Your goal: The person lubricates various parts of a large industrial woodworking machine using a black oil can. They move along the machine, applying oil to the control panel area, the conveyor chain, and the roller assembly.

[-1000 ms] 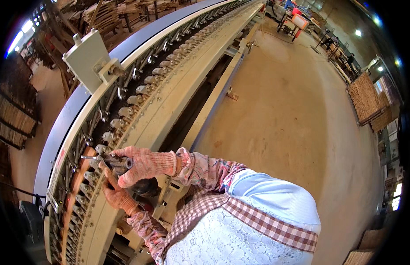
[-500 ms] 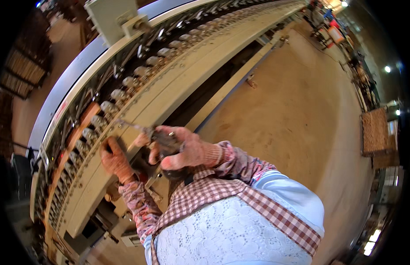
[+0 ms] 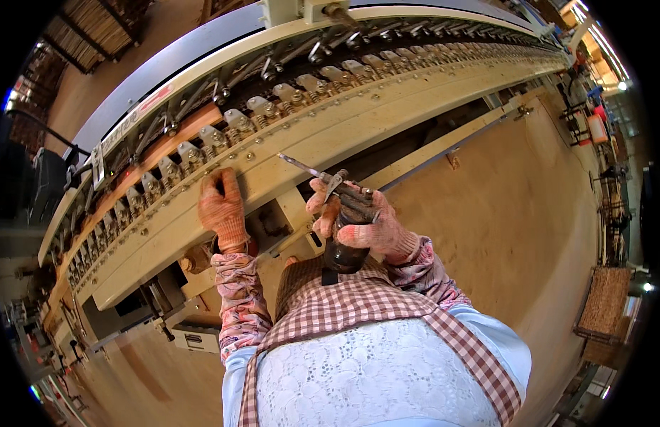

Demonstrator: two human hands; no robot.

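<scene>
In the middle of the head view, my right hand [image 3: 376,231], in a soiled pink knit glove, is closed around an oil can [image 3: 348,256] with a dark rounded body. Its thin spout points up and left toward the cream machine rail [image 3: 273,188]. My left hand [image 3: 223,206], gloved and stained brown, rests on that rail with thumb and fingers curled together. Anything in its fingertips is too small or hidden to make out. Just beyond it runs a row of metal tabs with springs and bolts [image 3: 213,139].
An orange-brown strip [image 3: 148,153] lies behind the tabs at the left. Below the rail are an open frame and a lower bar [image 3: 444,149]. Tan floor [image 3: 501,213] stretches to the right, with a woven brown stack [image 3: 602,302] at its far side.
The view has turned, so the machine lies flatter across it. My right hand with the oil can appears further right, its spout now plain. My left hand stays at the rail.
</scene>
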